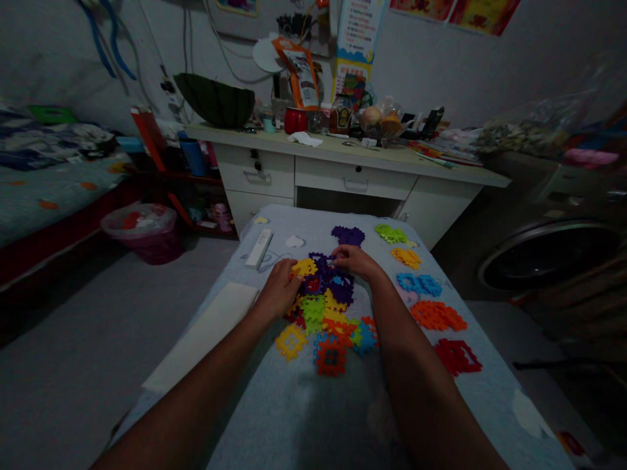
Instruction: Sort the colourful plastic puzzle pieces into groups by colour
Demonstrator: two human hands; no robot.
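A cluster of interlocking plastic tiles (327, 313) in purple, yellow, green, orange, blue and red lies on a light blue cloth (304, 405). My left hand (279, 290) rests on the cluster's left side, fingers curled on a yellow tile (304, 267). My right hand (353, 260) pinches a purple tile (324, 262) at the cluster's far edge. Sorted piles lie to the right: purple (347, 235), green (390, 234), yellow-orange (406, 257), blue (419, 283), orange (437, 316) and red (457, 356).
A white remote (259, 248) and a white pad (206, 333) lie on the cloth's left. Beyond stands a cluttered white desk (353, 173). A pink bin (142, 230) sits on the floor left, beside a bed (44, 183). A washing machine (548, 261) is at right.
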